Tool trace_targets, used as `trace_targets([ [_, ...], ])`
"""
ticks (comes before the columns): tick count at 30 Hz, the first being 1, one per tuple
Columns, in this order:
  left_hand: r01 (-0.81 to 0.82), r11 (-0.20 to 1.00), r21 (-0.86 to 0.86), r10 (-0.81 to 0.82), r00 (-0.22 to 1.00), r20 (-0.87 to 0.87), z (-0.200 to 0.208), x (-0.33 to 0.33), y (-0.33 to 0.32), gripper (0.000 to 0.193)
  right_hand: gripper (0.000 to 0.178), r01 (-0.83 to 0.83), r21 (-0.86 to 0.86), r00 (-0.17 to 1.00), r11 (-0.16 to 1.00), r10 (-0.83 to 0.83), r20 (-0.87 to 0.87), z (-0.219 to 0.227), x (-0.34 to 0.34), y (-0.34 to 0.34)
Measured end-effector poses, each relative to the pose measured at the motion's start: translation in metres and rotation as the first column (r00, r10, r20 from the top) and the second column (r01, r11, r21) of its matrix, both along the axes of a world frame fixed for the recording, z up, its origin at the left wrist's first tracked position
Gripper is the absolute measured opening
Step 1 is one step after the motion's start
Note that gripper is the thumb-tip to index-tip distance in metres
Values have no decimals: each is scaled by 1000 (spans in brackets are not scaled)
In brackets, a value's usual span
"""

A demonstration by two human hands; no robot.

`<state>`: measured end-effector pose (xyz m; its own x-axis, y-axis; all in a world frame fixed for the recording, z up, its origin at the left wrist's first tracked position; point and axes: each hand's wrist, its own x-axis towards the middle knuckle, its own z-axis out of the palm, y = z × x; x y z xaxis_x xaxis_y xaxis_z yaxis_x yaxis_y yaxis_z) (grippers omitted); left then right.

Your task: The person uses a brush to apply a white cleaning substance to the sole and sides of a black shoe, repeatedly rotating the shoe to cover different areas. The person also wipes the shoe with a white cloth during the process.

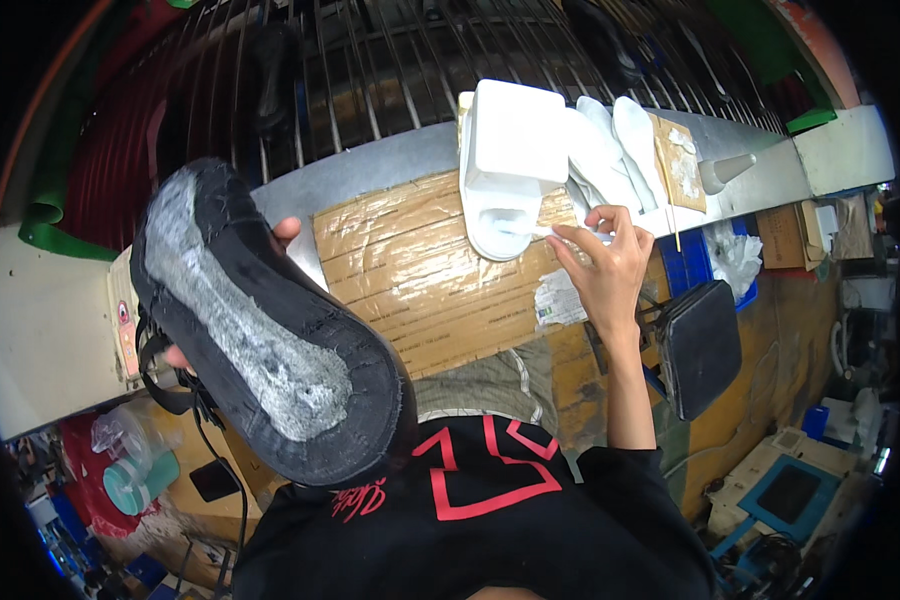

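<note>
My left hand (286,232) grips a black shoe upper (375,400) with its underside turned up toward me. Most of that hand is behind the shoe; only fingertips show at its edges. A rough whitish-grey strip (265,350) runs along the middle of the underside. Over the bench, the fingers of my right hand (610,265) pinch a thin pale stick (544,231). Its far end reaches into the low open dish (498,228) at the front of a white plastic dispenser (518,130). Whether the stick has bristles is too small to tell.
Brown cardboard (400,270) covers part of the metal bench. White shoe-shaped pieces (632,140), a smeared card (680,165) and a grey-white cone nozzle (727,172) lie right of the dispenser. Metal rods (370,80) line the back. A black seat (698,348) stands at right.
</note>
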<state>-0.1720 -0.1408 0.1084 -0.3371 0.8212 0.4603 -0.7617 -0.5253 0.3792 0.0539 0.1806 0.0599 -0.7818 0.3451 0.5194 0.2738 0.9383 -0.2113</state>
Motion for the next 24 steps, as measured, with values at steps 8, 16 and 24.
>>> trace_targets([
  [8,325,861,-391,-413,896,-164,1,-44,-46,100,23,145,-91,977,985,-156,-143,-10,13,-7],
  [16,-1,990,-138,-4,999,-35,-11,2,-24,102,26,262,-451,946,853,-319,-54,-32,22,-10],
  [24,-688,453,-566,667,683,-297,-34,92,-1,120,18,-273,-587,928,762,47,-370,77,-2,-23],
])
